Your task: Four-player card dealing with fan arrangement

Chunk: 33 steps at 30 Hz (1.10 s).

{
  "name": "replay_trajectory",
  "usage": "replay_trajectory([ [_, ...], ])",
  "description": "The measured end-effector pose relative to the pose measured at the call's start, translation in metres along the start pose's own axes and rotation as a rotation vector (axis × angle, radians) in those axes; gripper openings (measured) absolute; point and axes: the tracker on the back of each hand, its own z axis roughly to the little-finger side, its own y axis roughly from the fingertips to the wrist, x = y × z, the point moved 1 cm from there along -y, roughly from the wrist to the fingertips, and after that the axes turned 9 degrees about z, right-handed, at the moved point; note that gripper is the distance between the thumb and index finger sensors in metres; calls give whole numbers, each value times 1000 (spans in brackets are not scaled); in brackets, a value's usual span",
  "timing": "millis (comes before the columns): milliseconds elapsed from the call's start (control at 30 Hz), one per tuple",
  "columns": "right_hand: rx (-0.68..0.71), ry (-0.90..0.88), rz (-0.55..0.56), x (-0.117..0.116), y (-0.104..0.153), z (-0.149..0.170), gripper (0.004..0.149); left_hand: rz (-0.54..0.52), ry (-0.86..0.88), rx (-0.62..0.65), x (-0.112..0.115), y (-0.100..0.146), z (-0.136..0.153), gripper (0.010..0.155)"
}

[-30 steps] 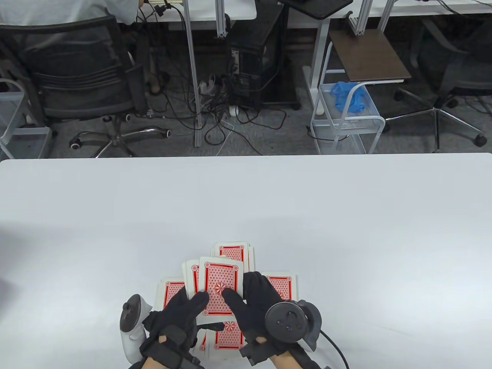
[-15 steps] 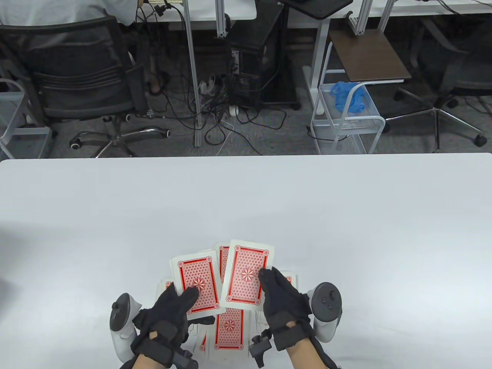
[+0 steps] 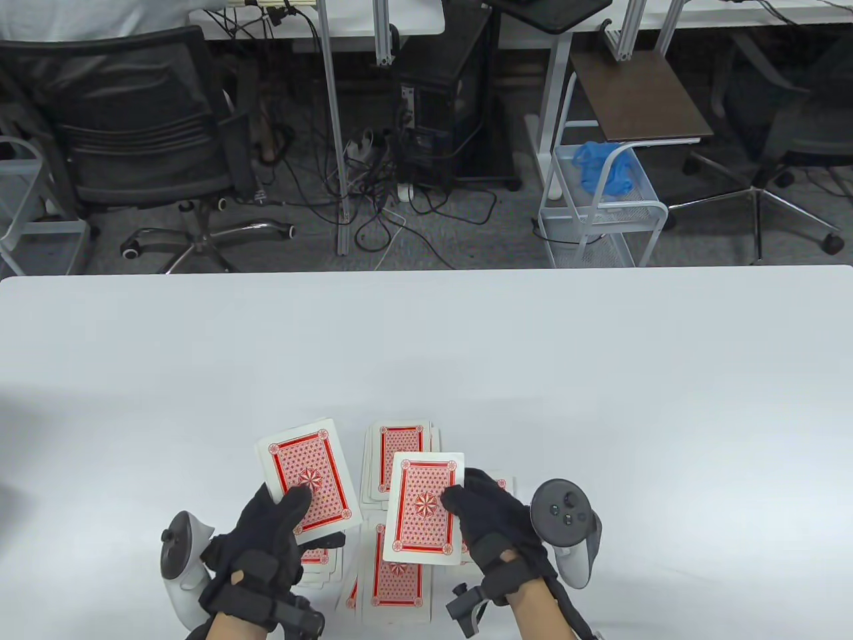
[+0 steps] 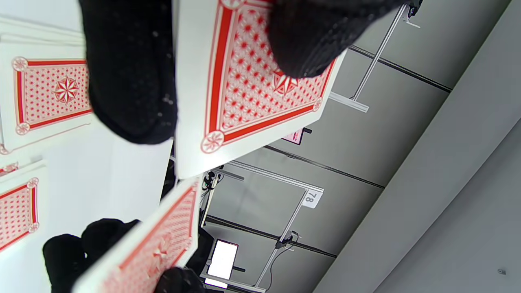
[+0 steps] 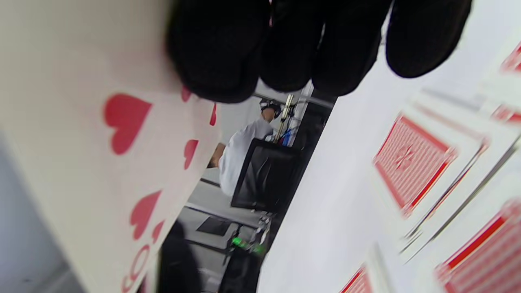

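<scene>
My left hand grips the red-backed deck near the table's front edge, thumb on the top card, tilted left; the deck fills the top of the left wrist view. My right hand pinches a single card, back up, just above the table. Its face shows red hearts in the right wrist view. Several face-down piles lie beneath: a far pile, a near pile, a left pile under my left hand, and a right pile mostly hidden by my right hand.
The white table stretches bare beyond the cards to its far edge. Behind it are an office chair with a person in a white shirt, a wire cart, cables and a computer tower.
My right hand drew one card off the deck, carried it right, then pulled it nearer. My left hand moved the deck to the left, uncovering the far pile.
</scene>
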Motion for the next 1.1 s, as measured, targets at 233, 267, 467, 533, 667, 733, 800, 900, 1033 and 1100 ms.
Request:
replay_trajectory([
  [233,47,269,-113,-28,7,-11,40,-37,42,39,-6,4,-7,48],
  [267,22,306,-146,-34,8,-9,40,-43,41,46,-8,5,-8,48],
  [467,-75,603,-248,-61,15,2,42,-65,63,60,-15,7,-12,48],
  [533,-94,690,-266,-67,17,6,43,-67,62,62,-15,8,-12,48],
  [667,-70,874,-281,-81,21,16,43,-62,51,63,-15,7,-12,48],
  [733,-45,998,-269,-86,22,18,43,-58,46,62,-16,7,-11,48],
  [800,-9,1147,-246,-91,22,19,44,-58,40,62,-16,7,-11,48],
  [900,16,1277,-247,-95,23,21,43,-57,34,62,-17,7,-10,48],
  [1033,-23,1428,-328,-100,21,32,49,-53,25,56,-16,6,-9,48],
  [1100,-50,1429,-357,-98,19,30,45,-49,-3,43,-15,5,-8,48],
])
